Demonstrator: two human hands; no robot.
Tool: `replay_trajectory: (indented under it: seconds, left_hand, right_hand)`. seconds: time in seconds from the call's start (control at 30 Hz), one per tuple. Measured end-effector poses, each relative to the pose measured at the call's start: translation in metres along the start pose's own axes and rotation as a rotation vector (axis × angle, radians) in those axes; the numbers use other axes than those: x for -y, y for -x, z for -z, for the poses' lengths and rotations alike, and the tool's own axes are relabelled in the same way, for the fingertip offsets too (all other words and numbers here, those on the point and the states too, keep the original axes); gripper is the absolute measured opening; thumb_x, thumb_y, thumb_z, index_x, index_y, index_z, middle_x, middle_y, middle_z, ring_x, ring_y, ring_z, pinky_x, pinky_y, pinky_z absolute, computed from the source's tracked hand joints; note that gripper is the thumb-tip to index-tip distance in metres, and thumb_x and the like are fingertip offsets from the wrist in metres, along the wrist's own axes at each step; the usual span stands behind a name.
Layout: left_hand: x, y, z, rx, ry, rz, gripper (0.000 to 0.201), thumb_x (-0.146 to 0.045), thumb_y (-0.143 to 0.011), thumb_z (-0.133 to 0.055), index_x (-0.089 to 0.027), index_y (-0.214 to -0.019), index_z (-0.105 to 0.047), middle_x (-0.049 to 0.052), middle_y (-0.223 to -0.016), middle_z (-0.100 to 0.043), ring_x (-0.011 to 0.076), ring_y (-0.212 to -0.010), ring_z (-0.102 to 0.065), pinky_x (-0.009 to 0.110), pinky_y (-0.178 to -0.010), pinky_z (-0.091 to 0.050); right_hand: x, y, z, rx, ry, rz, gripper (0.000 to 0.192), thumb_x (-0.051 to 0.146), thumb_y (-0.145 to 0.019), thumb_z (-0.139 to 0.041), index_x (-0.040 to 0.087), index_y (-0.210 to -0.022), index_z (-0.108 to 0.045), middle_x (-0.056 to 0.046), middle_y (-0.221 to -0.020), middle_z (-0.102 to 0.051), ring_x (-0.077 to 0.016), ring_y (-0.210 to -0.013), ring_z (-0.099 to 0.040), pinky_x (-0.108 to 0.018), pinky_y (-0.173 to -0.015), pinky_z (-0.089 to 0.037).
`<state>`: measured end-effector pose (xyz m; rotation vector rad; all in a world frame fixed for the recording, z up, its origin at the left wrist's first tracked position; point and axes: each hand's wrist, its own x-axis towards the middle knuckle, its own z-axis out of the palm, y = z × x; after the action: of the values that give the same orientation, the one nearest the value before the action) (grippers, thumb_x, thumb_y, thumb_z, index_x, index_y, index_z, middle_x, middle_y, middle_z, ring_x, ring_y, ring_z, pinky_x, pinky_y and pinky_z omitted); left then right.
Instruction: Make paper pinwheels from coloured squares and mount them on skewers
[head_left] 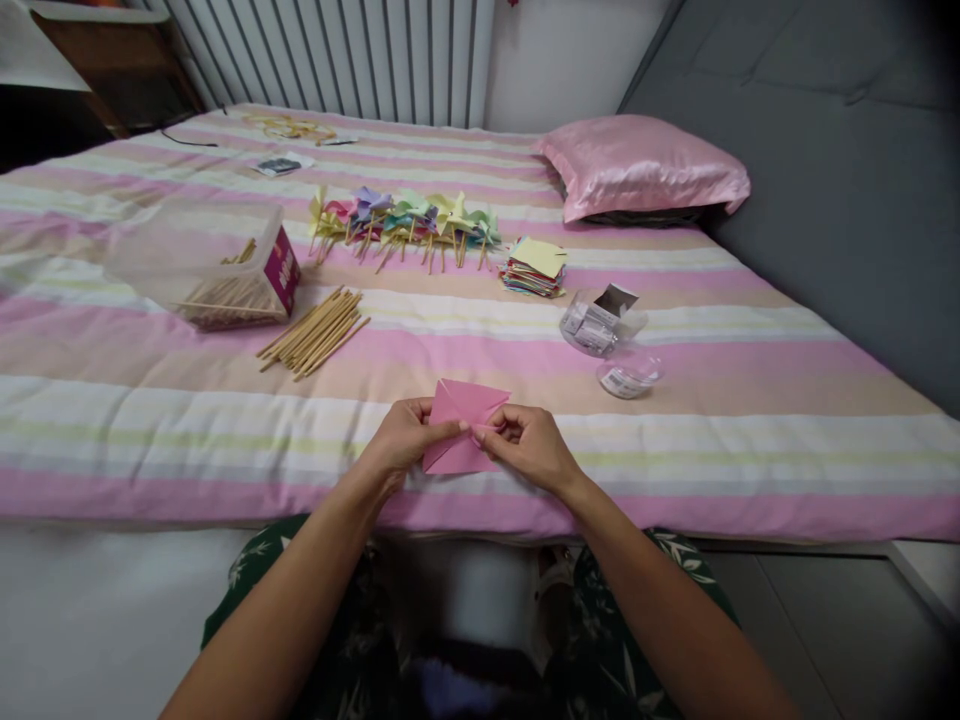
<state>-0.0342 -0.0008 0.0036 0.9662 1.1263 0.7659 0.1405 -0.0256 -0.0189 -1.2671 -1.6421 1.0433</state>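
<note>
A pink square of paper (pixel 459 404), partly folded, lies at the near edge of the striped bed cover (pixel 675 460). My left hand (pixel 405 438) pinches its left side. My right hand (pixel 529 445) pinches its right side at the middle, fingertips almost meeting the left hand's. Both hands rest on the cover. The lower part of the paper is hidden by my fingers.
A loose bundle of wooden sticks (pixel 315 332) and a clear box of sticks (pixel 225 270) lie to the left. A row of paper pinwheels (pixel 405 225), a stack of coloured paper (pixel 534 268), two small clear containers (pixel 604 325) and a pink pillow (pixel 637 165) lie farther back.
</note>
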Motion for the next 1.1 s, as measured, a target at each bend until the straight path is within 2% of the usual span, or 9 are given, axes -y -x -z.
replay_trajectory:
  seconds: [0.4,0.5,0.63,0.73,0.8,0.87,0.93,1.0,1.1]
  left_hand:
    - [0.007,-0.003,-0.001,-0.017,-0.002,-0.056,0.029,-0.024,-0.054,-0.077,-0.012,-0.08,-0.07,0.006,-0.071,-0.07,0.0178,-0.064,-0.062,0.027,-0.062,-0.046]
    - [0.008,-0.004,-0.004,-0.05,0.05,-0.099,0.03,-0.025,-0.054,-0.077,-0.012,-0.081,-0.07,0.005,-0.073,-0.07,0.0159,-0.063,-0.06,0.025,-0.061,-0.045]
    - [0.008,-0.003,-0.011,-0.137,0.109,-0.154,0.026,-0.024,-0.053,-0.078,-0.012,-0.074,-0.069,0.002,-0.069,-0.068,0.0128,-0.059,-0.057,0.023,-0.058,-0.042]
    - [0.01,-0.003,-0.015,-0.175,0.143,-0.183,0.024,-0.024,-0.054,-0.078,-0.012,-0.071,-0.067,0.001,-0.065,-0.066,0.0108,-0.057,-0.054,0.021,-0.056,-0.041]
    - [0.012,-0.003,-0.017,-0.167,0.166,-0.21,0.025,-0.024,-0.056,-0.078,-0.013,-0.074,-0.067,0.001,-0.068,-0.066,0.0109,-0.059,-0.055,0.022,-0.058,-0.042]
    - [0.015,-0.003,-0.018,-0.138,0.177,-0.225,0.026,-0.025,-0.058,-0.077,-0.013,-0.078,-0.068,0.001,-0.071,-0.067,0.0118,-0.062,-0.056,0.023,-0.062,-0.043]
    - [0.017,-0.003,-0.018,-0.11,0.177,-0.235,0.026,-0.026,-0.059,-0.077,-0.013,-0.08,-0.068,0.002,-0.072,-0.067,0.0124,-0.063,-0.057,0.024,-0.063,-0.044]
    - [0.018,-0.003,-0.019,-0.092,0.171,-0.242,0.025,-0.026,-0.06,-0.077,-0.014,-0.08,-0.068,0.002,-0.071,-0.067,0.0123,-0.063,-0.057,0.024,-0.064,-0.044]
    - [0.018,-0.003,-0.02,-0.084,0.158,-0.247,0.025,-0.025,-0.061,-0.077,-0.014,-0.081,-0.069,0.002,-0.074,-0.067,0.0121,-0.065,-0.057,0.023,-0.064,-0.044]
  right_hand:
    - [-0.002,0.001,-0.001,-0.035,0.035,0.018,0.02,0.036,-0.078,-0.06,0.017,-0.073,-0.062,-0.002,-0.064,-0.063,-0.0123,-0.055,-0.057,-0.022,-0.05,-0.045]
    - [-0.001,0.002,-0.004,-0.11,-0.022,0.035,0.02,0.037,-0.077,-0.061,0.018,-0.083,-0.059,-0.001,-0.066,-0.061,-0.0108,-0.053,-0.055,-0.021,-0.049,-0.044]
    - [0.001,0.002,-0.011,-0.283,-0.133,0.038,0.057,0.037,-0.071,-0.068,0.022,-0.118,-0.04,-0.002,-0.084,-0.062,-0.0104,-0.057,-0.058,-0.021,-0.053,-0.047]
    - [0.002,0.002,-0.013,-0.342,-0.159,0.019,0.073,0.037,-0.068,-0.07,0.023,-0.127,-0.029,-0.005,-0.094,-0.062,-0.0115,-0.062,-0.06,-0.023,-0.056,-0.049]
    - [0.002,0.002,-0.013,-0.336,-0.129,0.024,0.062,0.037,-0.068,-0.07,0.021,-0.119,-0.04,-0.004,-0.088,-0.063,-0.0129,-0.065,-0.06,-0.024,-0.059,-0.049]
    - [0.002,0.002,-0.013,-0.309,-0.054,0.032,0.033,0.038,-0.07,-0.068,0.018,-0.093,-0.055,-0.002,-0.074,-0.061,-0.0135,-0.064,-0.057,-0.024,-0.059,-0.047]
    - [0.002,0.002,-0.012,-0.29,0.009,0.023,0.026,0.04,-0.072,-0.066,0.017,-0.069,-0.055,0.0,-0.062,-0.056,-0.0127,-0.058,-0.052,-0.024,-0.055,-0.043]
    - [0.001,0.002,-0.011,-0.281,0.011,0.0,0.028,0.041,-0.073,-0.064,0.017,-0.064,-0.055,0.0,-0.058,-0.054,-0.0123,-0.055,-0.049,-0.024,-0.053,-0.041]
    - [-0.004,0.002,-0.01,-0.272,-0.064,-0.013,0.023,0.038,-0.074,-0.063,0.016,-0.071,-0.06,-0.001,-0.064,-0.058,-0.0129,-0.058,-0.051,-0.024,-0.055,-0.042]
